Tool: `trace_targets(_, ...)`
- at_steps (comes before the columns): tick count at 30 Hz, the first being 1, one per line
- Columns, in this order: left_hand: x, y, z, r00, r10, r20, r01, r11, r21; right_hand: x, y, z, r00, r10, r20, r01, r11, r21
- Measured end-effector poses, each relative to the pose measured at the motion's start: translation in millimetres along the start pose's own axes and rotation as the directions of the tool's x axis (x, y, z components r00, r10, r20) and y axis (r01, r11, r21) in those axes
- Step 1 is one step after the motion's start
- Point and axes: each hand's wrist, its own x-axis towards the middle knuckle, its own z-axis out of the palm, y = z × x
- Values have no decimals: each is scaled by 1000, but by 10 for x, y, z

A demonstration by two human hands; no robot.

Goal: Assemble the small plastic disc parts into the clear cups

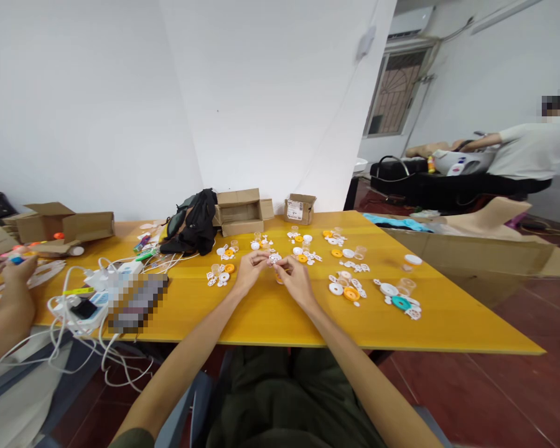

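Observation:
My left hand and my right hand meet above the middle of the table. Both pinch a small white perforated plastic piece between their fingertips. Just beneath, something orange shows partly, mostly covered by my fingers. Around my hands lie groups of similar parts. To the right are an orange ring-shaped part, a white disc and a teal ring-shaped part. A clear plastic cup stands near the teal one. Left of my left hand lies another orange part with white pieces.
The yellow table holds a power strip with tangled cables at left, a black bag, an open carton and a smaller box. A co-worker's hand works at far left; another person is at right.

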Motion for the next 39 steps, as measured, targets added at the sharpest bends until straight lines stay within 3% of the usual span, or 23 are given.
trace_targets(6, 6, -3, -3, 1000, 11, 3, -11, 1000, -2, 21, 82, 24, 997, 14, -70, -10, 998, 57)
trace_targets(12, 3, -7, -12, 1000, 21, 17, -22, 1000, 5, 18, 52, 7, 1000, -26, -10, 27, 997, 66)
trace_targets(20, 4, -9, -10, 999, 11, 32, -11, 1000, -4, -10, 17, -11, 996, -75, 41, 77, 997, -26)
trace_targets(29, 0, 10, 11, 999, -18, 40, 20, 999, -49, -21, 51, -54, 977, -207, 45, 211, 936, -281)
trace_targets(39, 2, 6, 5, 999, -12, 45, 14, 999, -37, -40, 65, -26, 976, -217, 28, 215, 930, -299)
